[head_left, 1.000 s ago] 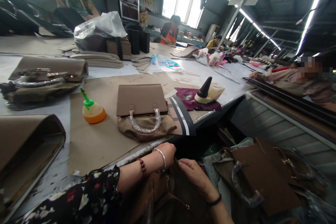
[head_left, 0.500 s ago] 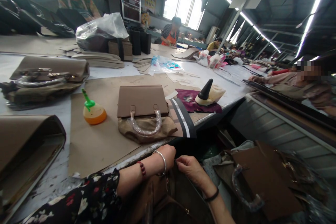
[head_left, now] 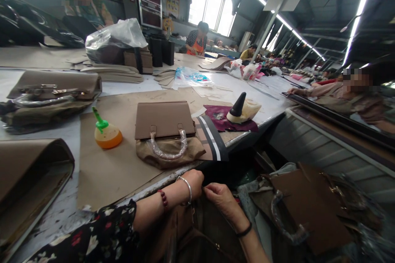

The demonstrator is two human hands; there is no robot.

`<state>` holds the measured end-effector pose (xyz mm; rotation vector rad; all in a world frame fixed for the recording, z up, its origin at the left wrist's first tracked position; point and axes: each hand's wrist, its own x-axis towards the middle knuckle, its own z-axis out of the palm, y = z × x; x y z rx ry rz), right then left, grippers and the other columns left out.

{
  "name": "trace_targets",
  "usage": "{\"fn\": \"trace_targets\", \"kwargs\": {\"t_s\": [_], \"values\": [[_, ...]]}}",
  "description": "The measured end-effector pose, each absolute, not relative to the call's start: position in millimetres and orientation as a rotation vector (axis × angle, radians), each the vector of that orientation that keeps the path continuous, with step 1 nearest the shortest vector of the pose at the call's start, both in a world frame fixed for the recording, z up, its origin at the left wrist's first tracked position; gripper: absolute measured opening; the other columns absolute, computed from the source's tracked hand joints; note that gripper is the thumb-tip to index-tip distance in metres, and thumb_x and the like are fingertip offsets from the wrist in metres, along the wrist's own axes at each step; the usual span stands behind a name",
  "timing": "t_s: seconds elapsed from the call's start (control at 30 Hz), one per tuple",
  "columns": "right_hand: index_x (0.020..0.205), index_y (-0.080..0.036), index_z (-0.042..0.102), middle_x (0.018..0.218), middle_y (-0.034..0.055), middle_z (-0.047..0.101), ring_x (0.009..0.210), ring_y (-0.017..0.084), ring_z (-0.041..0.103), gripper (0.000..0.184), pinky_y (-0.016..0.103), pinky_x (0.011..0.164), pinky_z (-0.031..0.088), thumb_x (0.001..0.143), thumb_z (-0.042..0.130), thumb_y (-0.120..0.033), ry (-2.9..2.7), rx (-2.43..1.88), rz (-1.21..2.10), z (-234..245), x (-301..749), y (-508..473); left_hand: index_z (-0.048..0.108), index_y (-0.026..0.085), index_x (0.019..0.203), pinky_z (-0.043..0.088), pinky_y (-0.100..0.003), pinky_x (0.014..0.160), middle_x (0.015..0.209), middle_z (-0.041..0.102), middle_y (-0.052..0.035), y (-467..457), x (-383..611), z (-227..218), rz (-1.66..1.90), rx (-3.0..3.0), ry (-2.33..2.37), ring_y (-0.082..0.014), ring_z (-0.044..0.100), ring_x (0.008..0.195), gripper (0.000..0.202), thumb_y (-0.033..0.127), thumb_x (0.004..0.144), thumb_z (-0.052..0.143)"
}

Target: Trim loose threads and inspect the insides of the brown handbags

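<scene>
In my lap lies a brown handbag, its lower part dark and partly hidden by my arms. My left hand is closed just above the bag, at the table's front edge, its fingertips turned away from view. Close to its right, my right hand has thumb and forefinger pinched together by the bag's dark upper edge. Whatever lies between the fingers is too small and dark to make out. Just beyond my hands, a taupe handbag rests on the table, its handle wrapped in clear plastic.
A squat bottle with orange liquid and a green nozzle stands left of the taupe bag. More bags occupy the left side. A black cone-topped container sits on purple cloth. Further brown bags lie low right. Co-workers are around the tables.
The whole view has shifted slightly, things sitting a little further left. My hands remain close together at the bag, in nearly the same pose.
</scene>
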<state>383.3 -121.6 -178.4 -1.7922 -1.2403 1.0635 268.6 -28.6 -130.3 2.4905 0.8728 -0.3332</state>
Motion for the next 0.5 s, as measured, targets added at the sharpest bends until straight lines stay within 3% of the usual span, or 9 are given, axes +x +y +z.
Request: {"fn": "trace_targets", "kwargs": {"t_s": [0.33,0.43,0.5], "values": [[0.054,-0.012,0.059,0.050,-0.0014,0.050,0.052,0.010,0.044,0.022,0.020,0.048,0.030,0.068,0.051,-0.027,-1.287,-1.869,0.957,-181,382,-117,0.065,0.016,0.081,0.048,-0.028,0.070,0.086,0.067,-0.0118,-31,269,-134,-0.330,2.501,0.909,-0.0238,0.063,0.084,0.020,0.017,0.066,0.051],[0.064,-0.012,0.064,0.059,0.0009,0.059,0.059,0.013,0.051,0.018,0.021,0.052,0.035,0.065,0.047,-0.019,-1.307,-1.860,0.987,-175,381,-121,0.065,0.016,0.083,0.048,-0.028,0.070,0.086,0.067,-0.0118,-32,270,-133,-0.331,2.501,0.907,-0.0240,0.063,0.084,0.022,0.016,0.066,0.052],[0.076,-0.013,0.066,0.071,0.0025,0.064,0.070,0.016,0.056,0.027,0.022,0.061,0.041,0.063,0.043,-0.014,-1.296,-1.801,1.061,-170,382,-126,0.065,0.015,0.083,0.049,-0.029,0.070,0.086,0.067,-0.0127,-32,270,-133,-0.329,2.503,0.903,-0.0247,0.063,0.083,0.023,0.015,0.065,0.051]]}}
